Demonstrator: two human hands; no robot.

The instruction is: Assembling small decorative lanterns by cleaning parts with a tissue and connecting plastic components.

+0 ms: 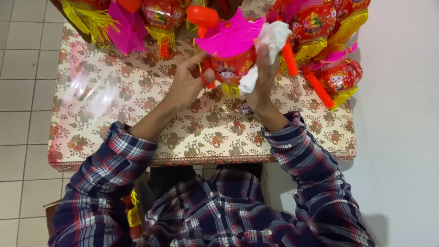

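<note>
My left hand (186,82) grips a red toy lantern (231,68) with a bright pink fan-shaped top (231,36), a yellow fringe below and a red handle knob (202,16) above. My right hand (261,77) is closed on a crumpled white cloth (270,41) and presses it against the lantern's right side. Both hands hover over the middle of a table with a floral cover (109,100). Both my arms are in plaid sleeves.
Several more red lanterns with yellow fringes and pink fans lie along the table's far edge (160,16) and at the right (340,75), with orange-red handle sticks (318,87). A small wrapped item (245,109) lies under my right wrist. Tiled floor at left, white wall at right.
</note>
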